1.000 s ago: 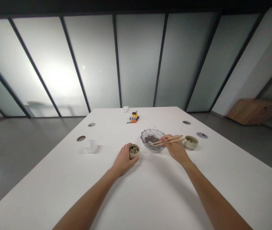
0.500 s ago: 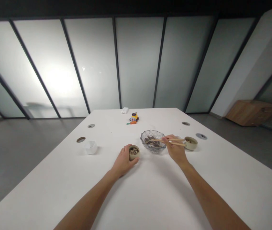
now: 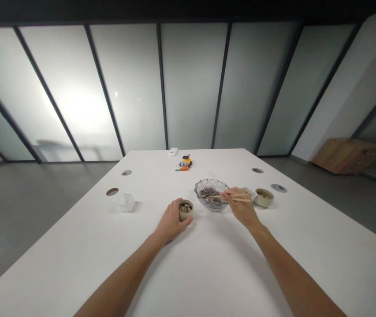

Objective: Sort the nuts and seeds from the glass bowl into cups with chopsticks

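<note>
My left hand (image 3: 170,222) wraps around a small tan cup (image 3: 185,210) holding striped seeds, which stands on the white table (image 3: 207,273). My right hand (image 3: 240,208) grips a pair of wooden chopsticks (image 3: 230,197), their tips reaching left into a clear glass bowl (image 3: 211,193) of dark seeds. The glass bowl stands between my two hands. A second tan cup (image 3: 264,197) sits just right of my right hand, with a small white dish (image 3: 249,191) beside it.
A white faceted cup (image 3: 126,201) stands to the left near a round cable hole (image 3: 112,191). A small toy with an orange carrot (image 3: 185,162) and a white box (image 3: 173,152) lie at the far edge. More cable holes (image 3: 278,188) dot the right side.
My right hand has shifted slightly and the chopsticks have levelled out, their tips moving around in the glass bowl. My left hand has stayed on the small cup.
</note>
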A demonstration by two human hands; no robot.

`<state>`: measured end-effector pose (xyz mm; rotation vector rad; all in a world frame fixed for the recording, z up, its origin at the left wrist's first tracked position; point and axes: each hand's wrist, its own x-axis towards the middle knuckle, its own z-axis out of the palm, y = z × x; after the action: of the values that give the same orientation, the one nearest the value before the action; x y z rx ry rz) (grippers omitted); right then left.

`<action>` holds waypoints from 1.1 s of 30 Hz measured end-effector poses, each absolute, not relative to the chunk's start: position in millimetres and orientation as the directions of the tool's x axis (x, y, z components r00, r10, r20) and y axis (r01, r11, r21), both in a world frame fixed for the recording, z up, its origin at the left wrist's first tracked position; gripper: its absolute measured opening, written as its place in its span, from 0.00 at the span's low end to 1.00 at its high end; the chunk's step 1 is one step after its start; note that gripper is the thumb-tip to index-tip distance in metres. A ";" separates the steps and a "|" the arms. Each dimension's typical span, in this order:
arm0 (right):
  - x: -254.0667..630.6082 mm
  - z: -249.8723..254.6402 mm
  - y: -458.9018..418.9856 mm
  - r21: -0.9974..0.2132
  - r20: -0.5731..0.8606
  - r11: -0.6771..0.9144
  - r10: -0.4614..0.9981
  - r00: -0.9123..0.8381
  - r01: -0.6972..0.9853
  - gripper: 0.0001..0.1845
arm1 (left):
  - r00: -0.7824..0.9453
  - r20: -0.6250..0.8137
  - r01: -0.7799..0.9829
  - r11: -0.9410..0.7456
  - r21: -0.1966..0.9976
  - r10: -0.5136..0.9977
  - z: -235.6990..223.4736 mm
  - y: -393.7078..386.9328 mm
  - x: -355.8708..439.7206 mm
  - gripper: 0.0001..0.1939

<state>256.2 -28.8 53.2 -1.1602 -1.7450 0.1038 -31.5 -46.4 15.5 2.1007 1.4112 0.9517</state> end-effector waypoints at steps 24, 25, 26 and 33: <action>252.2 54.4 -33.2 -0.569 0.683 0.557 0.730 -0.030 0.606 0.26 | 0.247 0.279 0.630 -0.373 0.681 0.928 15.6 -46.7 -31.5 0.34; 252.6 55.2 -33.3 -0.568 0.692 0.558 0.722 -0.017 0.605 0.26 | 0.248 0.279 0.630 -0.373 0.682 0.928 15.9 -46.7 -31.4 0.34; 252.8 56.4 -33.5 -0.566 0.702 0.559 0.712 -0.002 0.606 0.26 | 0.248 0.277 0.630 -0.372 0.682 0.928 16.2 -46.8 -31.3 0.34; 238.0 65.4 -39.2 -0.801 0.583 0.519 0.788 0.196 0.297 0.24 | 0.244 0.277 0.631 -0.369 0.682 0.929 16.0 -47.4 -31.0 0.34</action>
<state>238.0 -39.2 65.4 -1.0304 -1.3823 0.4473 -31.0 -47.4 16.0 2.0897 1.4237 0.9250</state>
